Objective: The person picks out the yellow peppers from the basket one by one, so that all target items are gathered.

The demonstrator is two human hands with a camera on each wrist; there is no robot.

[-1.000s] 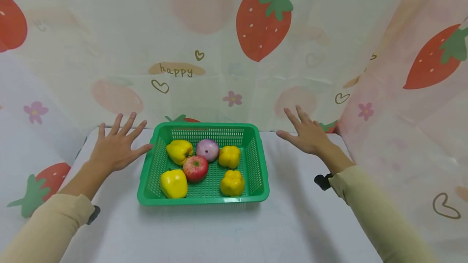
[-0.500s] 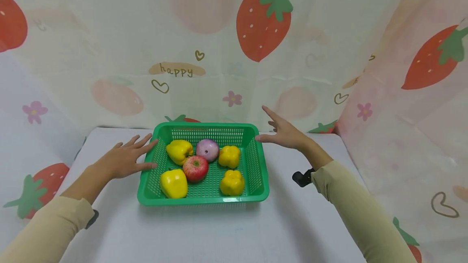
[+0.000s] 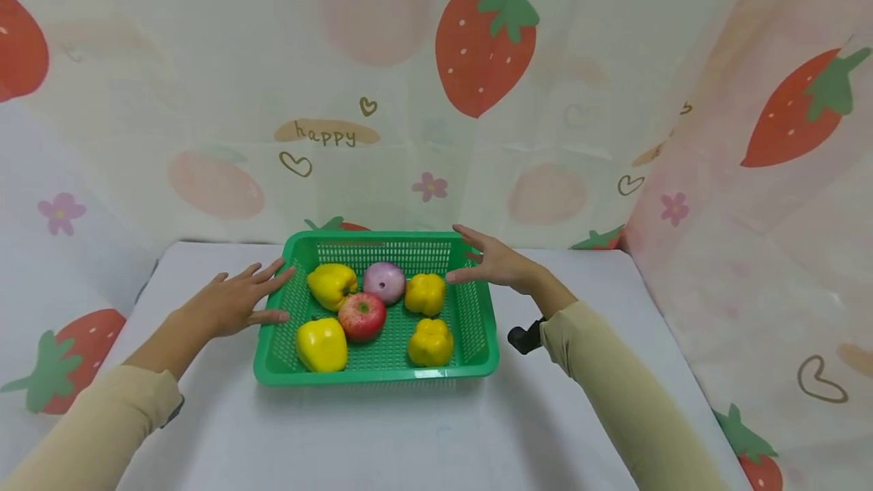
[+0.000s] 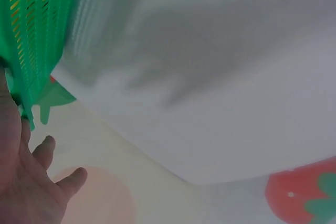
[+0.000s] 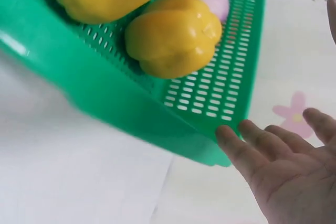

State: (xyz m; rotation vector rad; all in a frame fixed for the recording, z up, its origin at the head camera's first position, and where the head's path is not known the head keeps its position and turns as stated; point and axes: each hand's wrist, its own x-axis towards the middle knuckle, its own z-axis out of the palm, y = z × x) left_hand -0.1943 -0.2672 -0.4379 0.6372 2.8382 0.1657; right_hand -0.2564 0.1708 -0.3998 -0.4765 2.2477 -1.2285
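Observation:
A green plastic basket (image 3: 375,376) with slotted walls stands on the white-covered table. In it lie several yellow bell peppers (image 3: 322,344), a red apple (image 3: 362,317) and a round pale-purple vegetable (image 3: 384,283) with a small dark spot. My left hand (image 3: 228,305) is at the basket's left rim, fingers spread and thumb apart; in the left wrist view the fingers lie against or close by the green wall (image 4: 39,35). Over the right rim reaches my right hand (image 3: 501,264), fingers extended. The right wrist view has its fingertips beside a basket corner (image 5: 210,150), contact unclear. Neither hand grips anything.
Behind the table hangs a pale cloth (image 3: 382,173) printed with strawberries, hearts and the word "happy". Similar cloth rises at both sides. White table surface (image 3: 382,438) extends in front of the basket. A dark device (image 3: 525,338) is strapped at the right wrist.
Both hands have come inward and lower toward the basket, the right one travelling farther left, now over the rim. The left fingers have moved to the left rim. The basket's contents look unchanged.

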